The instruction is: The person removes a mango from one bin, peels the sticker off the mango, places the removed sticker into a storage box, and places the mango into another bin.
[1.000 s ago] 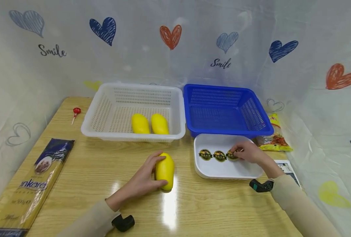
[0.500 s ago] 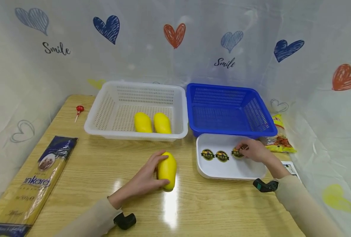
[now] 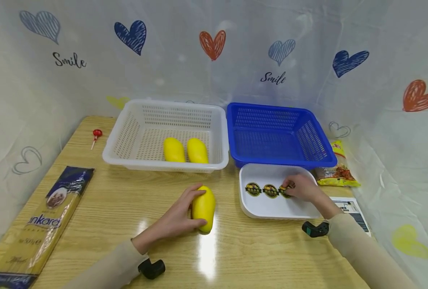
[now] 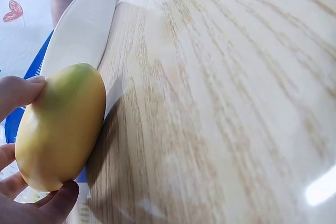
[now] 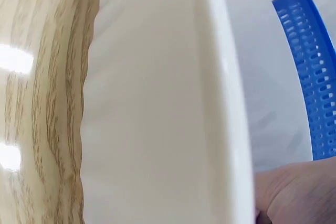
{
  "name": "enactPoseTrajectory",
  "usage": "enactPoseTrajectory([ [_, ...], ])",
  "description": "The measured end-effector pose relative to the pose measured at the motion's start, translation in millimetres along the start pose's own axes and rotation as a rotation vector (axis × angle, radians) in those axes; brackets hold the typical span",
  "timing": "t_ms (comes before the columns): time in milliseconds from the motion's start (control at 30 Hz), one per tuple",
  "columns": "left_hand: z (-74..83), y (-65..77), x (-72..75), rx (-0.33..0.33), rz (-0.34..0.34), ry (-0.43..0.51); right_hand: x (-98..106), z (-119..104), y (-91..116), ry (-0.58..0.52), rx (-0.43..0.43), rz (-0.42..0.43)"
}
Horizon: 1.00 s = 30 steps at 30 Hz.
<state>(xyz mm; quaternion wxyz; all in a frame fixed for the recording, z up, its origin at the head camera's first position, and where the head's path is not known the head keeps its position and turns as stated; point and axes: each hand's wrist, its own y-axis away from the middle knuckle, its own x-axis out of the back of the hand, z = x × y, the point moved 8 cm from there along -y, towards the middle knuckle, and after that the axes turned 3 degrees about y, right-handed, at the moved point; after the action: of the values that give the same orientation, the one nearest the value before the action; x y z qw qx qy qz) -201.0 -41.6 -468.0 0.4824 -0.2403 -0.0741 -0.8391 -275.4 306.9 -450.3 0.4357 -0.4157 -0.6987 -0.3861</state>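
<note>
My left hand [image 3: 175, 214] grips a yellow mango [image 3: 204, 206] on the table, thumb on its near end and fingers round the far end. The left wrist view shows a greenish patch on this mango [image 4: 60, 127]. Over the white tray [image 3: 271, 209], my right hand [image 3: 302, 189] pinches the edge of a round black-and-gold sticker [image 3: 284, 192], partly covered by the fingers. Two similar stickers, the left one [image 3: 253, 189] and the middle one [image 3: 270, 191], lie beside it in a row. In the right wrist view the tray wall [image 5: 152, 103] hides the fingertips.
Two mangoes, one on the left [image 3: 174, 149] and one on the right [image 3: 197, 151], lie in a white basket [image 3: 114, 161]. A blue basket [image 3: 264, 146] stands behind the tray. Around them are a spaghetti pack [image 3: 44, 224], a lollipop [image 3: 96, 133], a snack bag [image 3: 340, 170] and a printed card [image 3: 354, 212].
My right hand shifts right with the sticker, then back left toward the middle sticker. The left hand keeps its grip on the mango. The head view shifts slightly.
</note>
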Motion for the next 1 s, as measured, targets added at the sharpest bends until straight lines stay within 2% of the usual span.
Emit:
enactPoseTrajectory([
  [167, 2.2, 1.0, 1.0, -0.017, 0.014, -0.005, 1, -1, 1, 0.052, 0.001, 0.023],
  [367, 2.7, 2.3, 1.5, -0.027, 0.016, 0.005, 2, -8, 4, 0.023, 0.037, -0.047],
  [467, 1.1, 3.5, 1.6, -0.013, 0.017, 0.016, 14, -21, 8, -0.011, 0.056, -0.063],
  [567, -0.8, 4.9, 0.7, 0.000, 0.014, 0.058, 31, -48, 12, -0.082, 0.084, -0.014],
  [633, -1.5, 5.3, -1.1, -0.002, 0.006, 0.105, 39, -74, 14, -0.134, 0.132, 0.025],
  [700, -1.5, 5.5, -3.6, -0.006, -0.005, 0.154, 38, -105, 16, -0.174, 0.199, 0.034],
  [767, -1.3, 5.4, -6.7, -0.010, -0.017, 0.193, 27, -136, 18, -0.206, 0.270, 0.011],
  [867, -1.2, 5.4, -11.3, 0.001, -0.030, 0.217, 0, -174, 19, -0.254, 0.342, -0.055],
  [1000, -1.7, 7.4, -15.0, 0.024, -0.061, 0.249, -37, -203, 17, -0.250, 0.349, -0.102],
])
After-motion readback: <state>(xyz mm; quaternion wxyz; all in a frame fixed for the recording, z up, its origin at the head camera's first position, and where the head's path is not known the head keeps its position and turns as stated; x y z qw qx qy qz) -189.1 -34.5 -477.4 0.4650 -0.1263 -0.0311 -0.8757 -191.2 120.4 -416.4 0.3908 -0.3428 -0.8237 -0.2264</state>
